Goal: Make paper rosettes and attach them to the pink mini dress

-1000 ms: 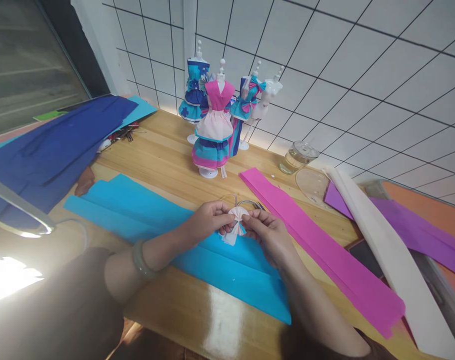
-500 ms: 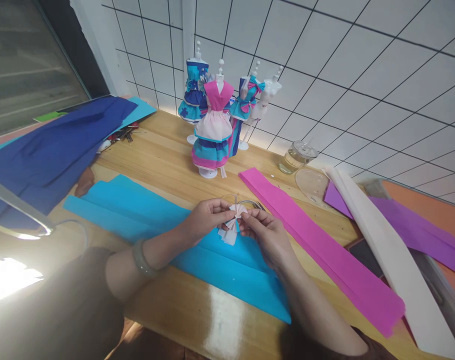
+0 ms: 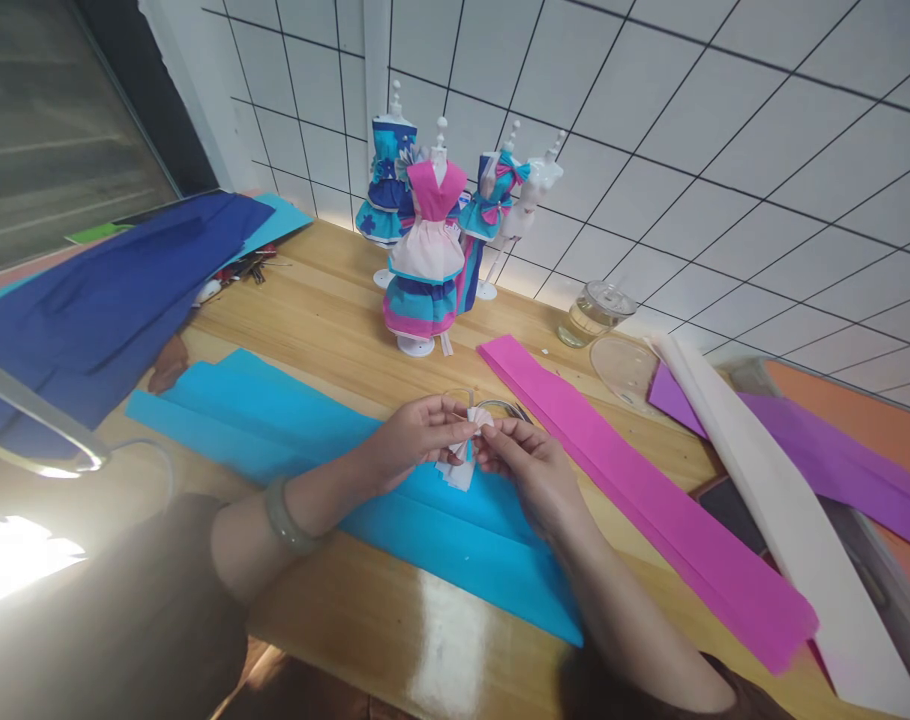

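Between both hands is a small pleated pale paper bow [image 3: 479, 414], gathered at its middle. My left hand [image 3: 430, 438] pinches it from the left, thumb and forefinger closed. From the right, the fingertips of my right hand [image 3: 526, 460] close on the same gathered middle. Pale scraps [image 3: 456, 474] with a bit of blue lie just below the fingers, partly hidden. Under the hands spreads a folded sheet of bright blue crepe paper [image 3: 305, 430]. The grey handles of what look like scissors [image 3: 509, 407] show behind the right fingers.
Small dress forms in paper dresses [image 3: 427, 260] stand at the back, beside a bare white form [image 3: 534, 195]. A lidded glass [image 3: 594, 315] is near the wall. Pink paper [image 3: 650, 500], white paper [image 3: 792, 520] and purple paper [image 3: 837, 460] lie right, dark blue paper [image 3: 110, 280] left.
The bow has turned and been squeezed in the fingertips, so its pleats now show less widely. Both hands stay in nearly the same place.
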Demonstrator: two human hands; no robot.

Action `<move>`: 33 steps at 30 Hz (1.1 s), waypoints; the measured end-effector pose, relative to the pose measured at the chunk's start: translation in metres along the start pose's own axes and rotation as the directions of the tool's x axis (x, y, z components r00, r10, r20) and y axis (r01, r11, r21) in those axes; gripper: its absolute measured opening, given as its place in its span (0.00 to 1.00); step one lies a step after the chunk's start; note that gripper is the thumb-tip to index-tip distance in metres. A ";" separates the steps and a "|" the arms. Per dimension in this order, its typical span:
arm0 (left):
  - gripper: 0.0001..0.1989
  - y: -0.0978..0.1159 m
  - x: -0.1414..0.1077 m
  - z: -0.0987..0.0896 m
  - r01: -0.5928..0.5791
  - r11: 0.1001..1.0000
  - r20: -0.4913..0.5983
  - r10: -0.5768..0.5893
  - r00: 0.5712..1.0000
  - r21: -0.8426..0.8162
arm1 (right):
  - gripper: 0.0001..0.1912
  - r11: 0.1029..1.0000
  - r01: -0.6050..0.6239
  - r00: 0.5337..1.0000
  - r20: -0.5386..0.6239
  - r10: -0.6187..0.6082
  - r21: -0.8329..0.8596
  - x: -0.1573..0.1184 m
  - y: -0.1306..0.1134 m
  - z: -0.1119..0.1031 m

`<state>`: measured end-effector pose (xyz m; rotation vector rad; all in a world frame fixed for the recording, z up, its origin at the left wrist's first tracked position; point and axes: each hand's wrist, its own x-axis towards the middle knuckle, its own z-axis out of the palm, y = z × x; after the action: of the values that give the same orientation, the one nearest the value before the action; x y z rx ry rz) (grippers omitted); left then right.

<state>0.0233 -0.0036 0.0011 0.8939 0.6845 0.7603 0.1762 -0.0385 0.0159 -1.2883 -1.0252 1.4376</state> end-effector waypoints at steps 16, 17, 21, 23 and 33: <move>0.12 0.003 0.002 -0.002 -0.023 1.000 -0.058 0.022 0.998 -0.016 | 0.13 0.878 0.154 0.977 -0.063 -0.204 -0.453 0.001 -0.021 -0.022; 0.12 0.004 0.002 -0.002 -0.028 0.999 -0.052 0.027 0.998 -0.020 | 0.13 0.811 0.159 0.962 -0.096 -0.256 -0.563 0.002 -0.024 -0.030; 0.11 0.004 0.003 -0.003 -0.027 0.999 -0.056 0.025 0.998 -0.026 | 0.11 0.351 0.032 0.959 -0.071 -0.276 -0.936 0.006 -0.025 -0.053; 0.11 0.004 0.003 -0.004 -0.014 0.999 -0.069 0.011 0.998 -0.042 | 0.09 0.160 0.014 0.973 -0.024 -0.228 -0.987 0.008 -0.019 -0.056; 0.09 0.005 0.001 -0.004 0.018 0.991 0.016 -0.016 1.000 -0.134 | 0.11 -0.030 -0.031 0.979 -0.024 -0.202 -0.999 0.013 -0.012 -0.060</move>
<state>0.0192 0.0015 0.0034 0.7698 0.6199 0.7739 0.2363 -0.0229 0.0186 -2.2194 -2.1811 0.1095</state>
